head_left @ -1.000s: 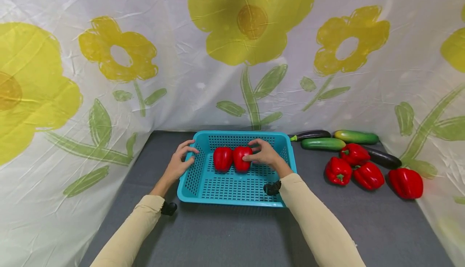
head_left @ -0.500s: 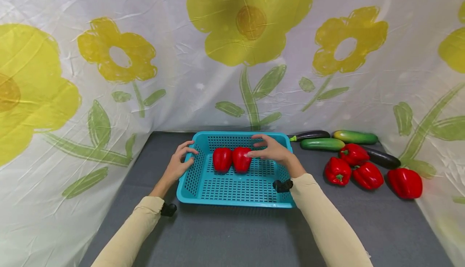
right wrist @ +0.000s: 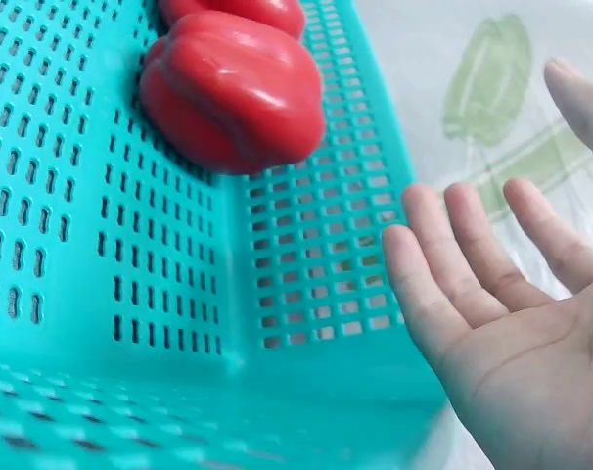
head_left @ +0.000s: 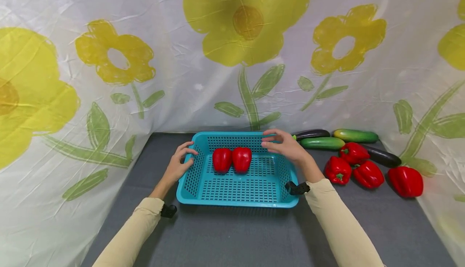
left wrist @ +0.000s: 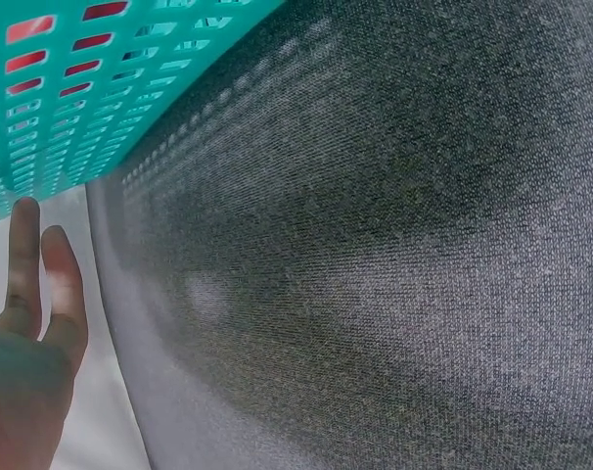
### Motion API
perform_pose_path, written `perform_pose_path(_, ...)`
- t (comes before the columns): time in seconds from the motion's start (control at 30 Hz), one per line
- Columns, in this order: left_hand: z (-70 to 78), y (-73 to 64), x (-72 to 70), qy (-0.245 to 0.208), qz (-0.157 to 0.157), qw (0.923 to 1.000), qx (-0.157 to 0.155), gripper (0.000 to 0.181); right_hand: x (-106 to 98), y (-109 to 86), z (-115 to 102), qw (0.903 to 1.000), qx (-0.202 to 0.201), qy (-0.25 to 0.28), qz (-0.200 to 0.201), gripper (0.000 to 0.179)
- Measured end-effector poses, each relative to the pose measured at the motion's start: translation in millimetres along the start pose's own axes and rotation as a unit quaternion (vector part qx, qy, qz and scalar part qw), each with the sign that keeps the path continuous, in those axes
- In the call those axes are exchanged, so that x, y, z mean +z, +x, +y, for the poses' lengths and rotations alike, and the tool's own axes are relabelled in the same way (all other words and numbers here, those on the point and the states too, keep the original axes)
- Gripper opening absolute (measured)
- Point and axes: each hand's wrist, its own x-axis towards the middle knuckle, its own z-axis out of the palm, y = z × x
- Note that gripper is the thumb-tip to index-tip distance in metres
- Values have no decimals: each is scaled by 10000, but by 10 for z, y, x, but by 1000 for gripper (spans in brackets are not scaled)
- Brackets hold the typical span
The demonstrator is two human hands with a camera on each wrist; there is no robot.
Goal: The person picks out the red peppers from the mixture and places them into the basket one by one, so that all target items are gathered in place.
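Left hand (head_left: pixel 176 164) and right hand (head_left: pixel 289 147) fingers look wide and empty, but imo that black wrist gadget (head_left: pixel 297 188) could snag the basket (head_left: pixel 236 203) and jostle its peppers (head_left: pixel 241 160).

The person's beige-sleeved left forearm (head_left: pixel 132 224) and right forearm (head_left: pixel 343 220) angle forward and inward. The left hand (head_left: pixel 177 163) is loosely curved, its thumb (head_left: pixel 188 161) apart from the fingers (head_left: pixel 187 151), and 2 digits show in the left wrist view. The right hand (head_left: pixel 287 146) is spread, its palm (right wrist: pixel 546 382) visible in the right wrist view with all 5 digits extended and apart at their tips.
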Motion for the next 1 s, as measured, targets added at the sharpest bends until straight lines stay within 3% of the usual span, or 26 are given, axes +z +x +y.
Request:
perform_pose_path(0.37, -29, -5, -4, -63, 9, 10000, -52, 19, -134, -159, -49, 9970, -390, 468, 478, 46)
perform_pose_path(0.5, -17, -5, -13, -54, -15, 10000, 80, 19, -201, -223, -57, 9956, -494, 543, 579, 41)
perform_pose_path(0.7, -14, -3, -19, 6, 3, 9996, 272, 19, -295, -294, -82, 9947, -599, 534, 642, 42)
perform_pose_path(1.0, -8, -11, -4, -81, -23, 9997, 222, 19, -485, -480, -56, 9953, -600, 241, 719, 43)
